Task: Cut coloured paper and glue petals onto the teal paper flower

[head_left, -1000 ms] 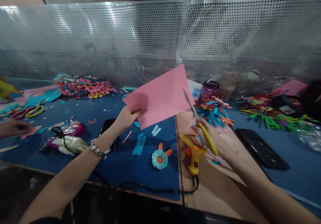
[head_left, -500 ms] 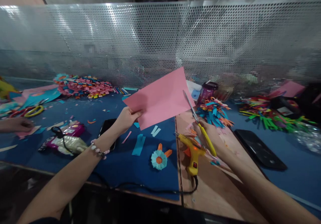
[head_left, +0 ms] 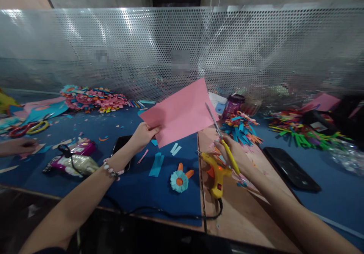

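Observation:
My left hand (head_left: 145, 135) pinches the lower left corner of a pink sheet of paper (head_left: 182, 113), held tilted above the table. In my right hand (head_left: 231, 151) is a pair of scissors with yellow handles (head_left: 229, 155); the blades point up and away, at the sheet's right edge. Whether they touch the paper I cannot tell. Below my right hand lies a yellow glue gun (head_left: 218, 174) with an orange light on. A light blue paper flower (head_left: 179, 181) with an orange centre and two orange strips rests on the blue surface, near cut blue strips (head_left: 156, 165).
A perforated metal screen (head_left: 176, 38) stands behind the table. Heaps of coloured paper pieces (head_left: 96, 98) lie at back left and right. Phones (head_left: 291, 168) lie on both sides. The glue gun's black cord (head_left: 170, 213) runs along the front edge. Another person's hand (head_left: 24, 146) is at far left.
The view has shifted slightly. The scissors have turned a little in my right hand, and their handles look closer together. My left hand keeps its hold on the pink sheet.

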### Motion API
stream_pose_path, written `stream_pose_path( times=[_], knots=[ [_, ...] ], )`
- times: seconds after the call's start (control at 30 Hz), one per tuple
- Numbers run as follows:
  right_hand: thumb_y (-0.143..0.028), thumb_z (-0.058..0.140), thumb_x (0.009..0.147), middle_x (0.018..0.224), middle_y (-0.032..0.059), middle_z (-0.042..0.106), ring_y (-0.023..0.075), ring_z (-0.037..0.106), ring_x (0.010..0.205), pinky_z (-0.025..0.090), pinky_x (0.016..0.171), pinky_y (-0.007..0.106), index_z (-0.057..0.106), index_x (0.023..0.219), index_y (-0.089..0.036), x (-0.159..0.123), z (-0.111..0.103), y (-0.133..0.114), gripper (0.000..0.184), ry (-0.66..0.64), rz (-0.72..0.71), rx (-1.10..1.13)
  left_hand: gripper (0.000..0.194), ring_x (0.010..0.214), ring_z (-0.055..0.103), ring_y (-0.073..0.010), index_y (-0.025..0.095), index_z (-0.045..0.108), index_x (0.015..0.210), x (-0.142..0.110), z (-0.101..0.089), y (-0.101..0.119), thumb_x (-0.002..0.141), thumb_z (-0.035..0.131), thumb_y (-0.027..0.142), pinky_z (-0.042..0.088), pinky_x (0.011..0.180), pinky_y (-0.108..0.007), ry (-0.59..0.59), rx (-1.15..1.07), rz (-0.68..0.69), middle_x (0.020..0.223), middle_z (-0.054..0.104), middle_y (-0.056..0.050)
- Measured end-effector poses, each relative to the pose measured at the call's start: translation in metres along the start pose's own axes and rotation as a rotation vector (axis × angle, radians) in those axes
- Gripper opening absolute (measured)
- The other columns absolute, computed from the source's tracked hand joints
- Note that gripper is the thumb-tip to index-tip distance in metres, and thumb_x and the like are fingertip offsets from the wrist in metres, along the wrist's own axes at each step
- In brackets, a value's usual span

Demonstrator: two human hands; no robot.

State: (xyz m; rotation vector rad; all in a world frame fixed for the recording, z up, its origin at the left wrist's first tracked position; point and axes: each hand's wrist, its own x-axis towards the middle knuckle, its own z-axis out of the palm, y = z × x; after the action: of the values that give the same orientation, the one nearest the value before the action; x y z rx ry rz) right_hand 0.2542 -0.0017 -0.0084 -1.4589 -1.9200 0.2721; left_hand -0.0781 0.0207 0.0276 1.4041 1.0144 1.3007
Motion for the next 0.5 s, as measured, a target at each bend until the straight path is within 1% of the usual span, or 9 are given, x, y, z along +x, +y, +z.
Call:
stream_pose_path(
  times=[0.13, 0.27, 0.37, 0.5],
  knots=[
    [-0.039, 0.049, 0.078, 0.067, 0.0004, 0.054, 0.0159, 0.052, 0.062, 0.04, 0.057, 0.027, 0.048, 0.077, -0.02, 0.001, -0.001, 0.001, 0.019, -0.001, 0.013, 0.021, 0.045, 0.071, 0.061, -0.0169, 0.013, 0.065, 0.101, 0.0, 0.0, 0.0, 0.065, 0.073, 0.037, 0.051, 0.062, -0.028, -0.009, -0.021, 0.024, 0.087, 0.069, -0.007],
    [-0.037, 0.05, 0.078, 0.071, 0.0009, 0.055, 0.0163, 0.054, 0.064, 0.041, 0.058, 0.028, 0.046, 0.078, -0.02, 0.001, -0.002, -0.004, 0.017, -0.026, 0.037, 0.081, 0.048, 0.072, 0.061, -0.0175, 0.013, 0.065, 0.102, 0.0, 0.001, 0.0, 0.064, 0.073, 0.04, 0.052, 0.062, -0.029, -0.016, -0.032, 0.018, 0.09, 0.068, -0.007],
    [-0.035, 0.051, 0.079, 0.074, 0.0012, 0.055, 0.0159, 0.054, 0.065, 0.041, 0.058, 0.027, 0.044, 0.08, -0.02, -0.001, -0.004, -0.011, 0.016, -0.03, 0.025, 0.114, 0.048, 0.075, 0.061, -0.0181, 0.012, 0.066, 0.102, 0.001, 0.001, -0.001, 0.064, 0.074, 0.04, 0.052, 0.064, -0.029, -0.013, -0.03, 0.025, 0.09, 0.069, -0.008],
    [-0.035, 0.05, 0.079, 0.074, 0.0006, 0.054, 0.0151, 0.053, 0.063, 0.039, 0.057, 0.027, 0.043, 0.08, -0.02, -0.002, -0.004, -0.013, 0.016, -0.014, 0.019, 0.096, 0.043, 0.077, 0.061, -0.0177, 0.014, 0.067, 0.102, 0.002, 0.0, -0.003, 0.065, 0.073, 0.036, 0.052, 0.065, -0.027, -0.011, -0.025, 0.01, 0.092, 0.069, -0.007]
  ],
)
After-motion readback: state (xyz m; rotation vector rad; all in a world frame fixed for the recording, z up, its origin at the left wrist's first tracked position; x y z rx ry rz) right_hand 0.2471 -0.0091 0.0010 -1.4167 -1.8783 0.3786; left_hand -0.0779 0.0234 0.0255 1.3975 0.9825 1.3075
